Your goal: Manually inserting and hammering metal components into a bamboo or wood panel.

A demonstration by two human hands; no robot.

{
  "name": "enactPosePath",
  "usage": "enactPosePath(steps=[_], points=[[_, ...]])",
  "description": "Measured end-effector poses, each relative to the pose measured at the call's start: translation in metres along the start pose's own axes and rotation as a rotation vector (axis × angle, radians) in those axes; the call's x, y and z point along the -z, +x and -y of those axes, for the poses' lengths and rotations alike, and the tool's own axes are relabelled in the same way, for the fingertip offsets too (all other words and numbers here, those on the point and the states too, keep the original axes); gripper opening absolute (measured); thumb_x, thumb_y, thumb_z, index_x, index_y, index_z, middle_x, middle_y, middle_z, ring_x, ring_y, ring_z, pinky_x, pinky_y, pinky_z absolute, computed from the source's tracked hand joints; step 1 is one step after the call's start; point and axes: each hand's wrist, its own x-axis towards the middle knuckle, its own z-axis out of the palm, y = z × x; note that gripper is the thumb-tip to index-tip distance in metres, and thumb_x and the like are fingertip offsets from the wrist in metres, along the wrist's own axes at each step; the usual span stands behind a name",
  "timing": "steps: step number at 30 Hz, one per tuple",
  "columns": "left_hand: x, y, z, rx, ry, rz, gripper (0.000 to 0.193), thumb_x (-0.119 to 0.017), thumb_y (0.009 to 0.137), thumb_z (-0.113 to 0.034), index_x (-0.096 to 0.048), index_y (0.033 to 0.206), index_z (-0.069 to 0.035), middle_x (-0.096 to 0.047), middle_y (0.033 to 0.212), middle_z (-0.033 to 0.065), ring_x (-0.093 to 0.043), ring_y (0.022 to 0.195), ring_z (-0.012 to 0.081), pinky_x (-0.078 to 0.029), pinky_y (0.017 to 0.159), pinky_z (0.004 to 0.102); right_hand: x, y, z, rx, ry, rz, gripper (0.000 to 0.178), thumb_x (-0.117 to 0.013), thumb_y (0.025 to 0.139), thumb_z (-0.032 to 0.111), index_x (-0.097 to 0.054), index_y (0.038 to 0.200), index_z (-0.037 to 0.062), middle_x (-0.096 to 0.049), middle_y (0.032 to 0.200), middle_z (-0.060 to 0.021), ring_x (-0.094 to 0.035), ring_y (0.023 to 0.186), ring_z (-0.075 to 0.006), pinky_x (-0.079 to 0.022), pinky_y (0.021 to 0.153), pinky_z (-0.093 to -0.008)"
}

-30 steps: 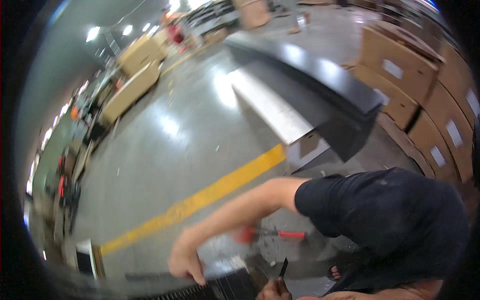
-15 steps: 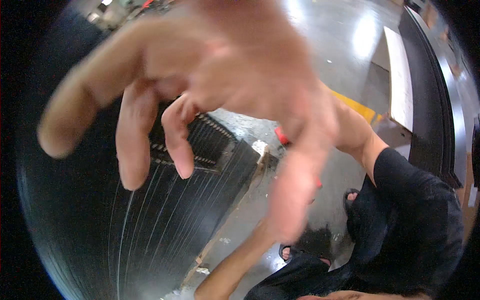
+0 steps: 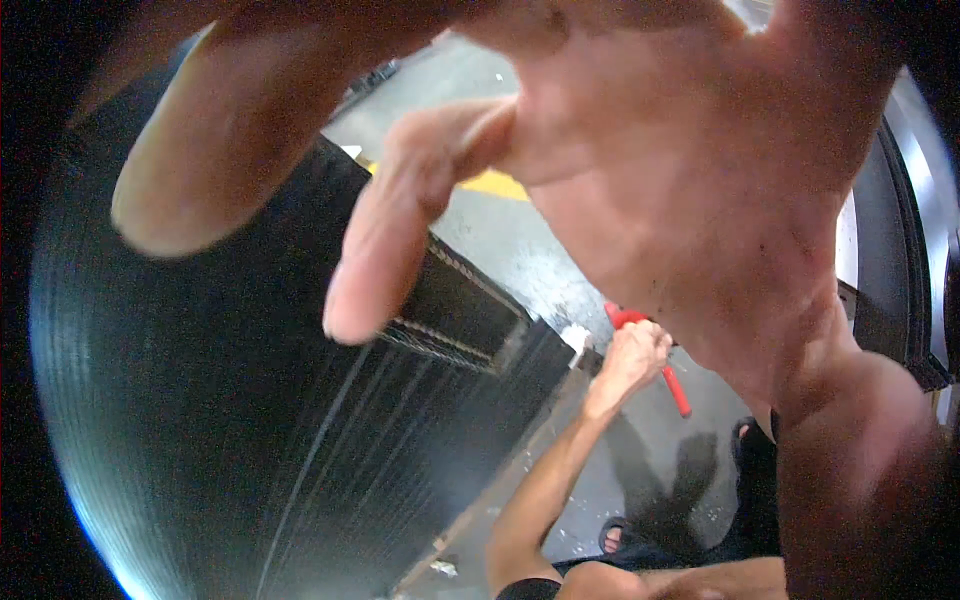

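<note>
My right hand (image 3: 700,190) is raised very close to the camera and fills the upper part of the head view. Its palm faces me, its fingers are apart and hang bent toward the left, and nothing shows in it. Lower down, at the end of my bare forearm, my left hand (image 3: 630,362) is closed around a red tool (image 3: 676,392) with a slim handle. Part of the tool shows above the fist and part below; its exact kind is unclear. To the left stands a large black stack with fine ridges (image 3: 230,400). A dark recess (image 3: 455,310) with toothed edges shows at its upper side.
A wooden strip (image 3: 480,490) runs along the base of the black stack. White scraps (image 3: 575,338) lie at its corner. The grey floor (image 3: 500,235) carries a yellow line (image 3: 493,184). My sandalled feet (image 3: 612,537) stand below. Long black panels (image 3: 897,240) are at the right.
My right hand has come closer to the camera and shifted right, palm now turned toward me. My left hand, earlier hidden behind it, now shows on the red tool.
</note>
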Motion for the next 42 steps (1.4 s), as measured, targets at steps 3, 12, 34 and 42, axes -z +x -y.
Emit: enactPosePath(steps=[3,12,34,42], points=[[0.015,-0.013,0.008,0.067,0.077,0.082,0.028,-0.057,0.086,-0.025,-0.064,0.075,0.000,-0.064,0.083,0.0236,-0.062,0.085,0.0416,-0.048,0.075,0.0508,0.007,-0.017,-0.006,-0.014,-0.022,-0.038,0.086,-0.077,0.075,0.022,-0.029,0.142,-0.0039,-0.062,0.110,-0.0244,-0.064,0.088,-0.0229,-0.053,0.062,-0.0269],[-0.009,-0.039,0.026,0.051,-0.080,0.045,0.031,-0.055,0.089,-0.028,-0.064,0.076,-0.001,-0.061,0.068,0.0199,-0.060,0.068,0.0375,-0.045,0.064,0.0465,-0.018,-0.007,0.040,-0.004,-0.153,-0.037,0.087,-0.077,0.075,0.021,-0.028,0.143,-0.0040,-0.062,0.111,-0.0238,-0.063,0.089,-0.0233,-0.053,0.062,-0.0271],[-0.043,-0.071,0.139,0.073,0.294,0.108,0.035,-0.055,0.085,-0.032,-0.069,0.081,-0.001,-0.065,0.070,0.0208,-0.066,0.073,0.0359,-0.050,0.070,0.0434,0.118,-0.394,-0.033,-1.741,-1.185,-0.230,0.031,-0.062,0.071,0.023,-0.072,0.094,0.0055,-0.069,0.078,-0.0142,-0.067,0.069,-0.0258,-0.053,0.067,-0.0413],[-0.037,-0.068,0.138,0.108,0.356,0.081,0.031,-0.056,0.084,-0.032,-0.070,0.087,-0.005,-0.064,0.081,0.0247,-0.065,0.081,0.0412,-0.051,0.073,0.0464,0.119,-0.397,-0.035,-1.728,-1.190,-0.050,0.030,-0.064,0.072,0.023,-0.072,0.094,0.0057,-0.070,0.090,-0.0181,-0.067,0.085,-0.0309,-0.053,0.078,-0.0410]])
